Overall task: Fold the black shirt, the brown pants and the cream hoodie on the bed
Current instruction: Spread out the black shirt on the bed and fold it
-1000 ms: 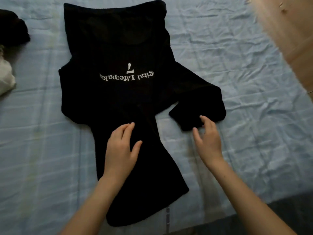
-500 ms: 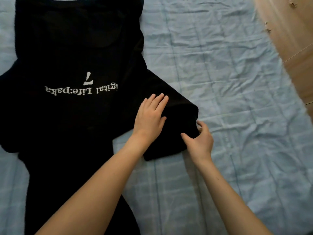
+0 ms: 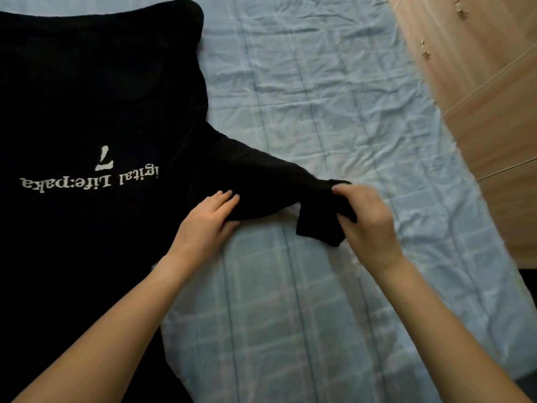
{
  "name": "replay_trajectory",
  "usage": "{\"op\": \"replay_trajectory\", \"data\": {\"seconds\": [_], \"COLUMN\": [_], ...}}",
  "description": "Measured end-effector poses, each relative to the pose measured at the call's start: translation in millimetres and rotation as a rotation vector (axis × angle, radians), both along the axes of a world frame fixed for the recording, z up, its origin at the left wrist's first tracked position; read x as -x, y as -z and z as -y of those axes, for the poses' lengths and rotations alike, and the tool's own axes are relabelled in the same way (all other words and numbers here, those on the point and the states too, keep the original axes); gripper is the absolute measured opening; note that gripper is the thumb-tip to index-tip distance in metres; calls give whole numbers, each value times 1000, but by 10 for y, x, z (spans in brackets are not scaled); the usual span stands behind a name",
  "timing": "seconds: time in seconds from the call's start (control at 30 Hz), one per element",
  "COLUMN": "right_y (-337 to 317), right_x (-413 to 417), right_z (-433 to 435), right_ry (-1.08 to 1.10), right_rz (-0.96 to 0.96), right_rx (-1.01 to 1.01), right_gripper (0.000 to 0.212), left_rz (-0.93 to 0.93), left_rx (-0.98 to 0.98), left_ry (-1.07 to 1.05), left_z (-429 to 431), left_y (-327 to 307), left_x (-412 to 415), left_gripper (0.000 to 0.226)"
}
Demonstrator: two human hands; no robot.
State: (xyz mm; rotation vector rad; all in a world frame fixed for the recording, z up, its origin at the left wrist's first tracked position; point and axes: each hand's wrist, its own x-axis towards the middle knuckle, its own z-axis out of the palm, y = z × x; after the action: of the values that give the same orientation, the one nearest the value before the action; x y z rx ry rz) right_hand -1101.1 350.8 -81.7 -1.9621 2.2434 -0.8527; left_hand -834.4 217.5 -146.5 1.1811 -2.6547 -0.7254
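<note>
Shirt, black shirt (image 3: 87, 117), is lying spread on the bed (image 3: 319, 286) toward its left side, white lettering facing up and reading upside down. One sleeve (image 3: 261, 181) is stretching out rightward across the light blue sheet. Left hand (image 3: 203, 225) is pinching the sleeve near the shirt body, grip clenched on fabric. Right hand (image 3: 369, 225) is gripping the sleeve's cuff end, lifting it slightly, cuff hanging folded below the fingers. Wooden panel (image 3: 479, 97) is running past the bed's right edge.

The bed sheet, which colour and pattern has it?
Light blue sheet with a faint check, head view.
</note>
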Motion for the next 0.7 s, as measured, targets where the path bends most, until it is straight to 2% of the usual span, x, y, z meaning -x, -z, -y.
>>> {"op": "replay_trajectory", "data": {"seconds": [0.07,0.1,0.13,0.2,0.23,0.3,0.33,0.4,0.5,0.53,0.57,0.63,0.7], "right_y": [180,253,321,350,345,338,341,329,442,452,438,322,140], "right_x": [-67,-86,-99,-118,-97,7,76,186,313,326,341,393,463], "right_z": [-144,-223,-288,-306,-269,-87,41,364,719,775,797,746,550], "right_ry": [-2,10,43,221,327,471,496,525,502,489,491,546,654], "right_rz": [145,212,302,533,578,460,394,406,398,374,370,451,534], "right_rx": [-287,-363,-356,-174,-71,60,59,-80,-473,-566,-568,-359,25], "right_gripper": [51,53,52,39,31,24,25,34,54,48,36,14,6], "left_rz": [52,53,46,39,38,37,38,54,140,165,177,142,62], "left_rx": [-26,-20,5,86,122,156,163,171,151,134,121,107,113], "left_ry": [52,72,91,124,137,152,154,157,176,183,187,187,177], "left_z": [-49,-67,-81,-87,-77,-42,-19,29,79,74,61,48,51], "left_y": [15,15,10,-23,-53,-120,-141,-140,-59,-36,-22,-36,-80], "left_x": [10,36,78,220,326,590,733,1003,1281,1329,1360,1395,1412], "left_gripper": [68,73,75,71,68,65,63,59,55,55,54,54,55]}}
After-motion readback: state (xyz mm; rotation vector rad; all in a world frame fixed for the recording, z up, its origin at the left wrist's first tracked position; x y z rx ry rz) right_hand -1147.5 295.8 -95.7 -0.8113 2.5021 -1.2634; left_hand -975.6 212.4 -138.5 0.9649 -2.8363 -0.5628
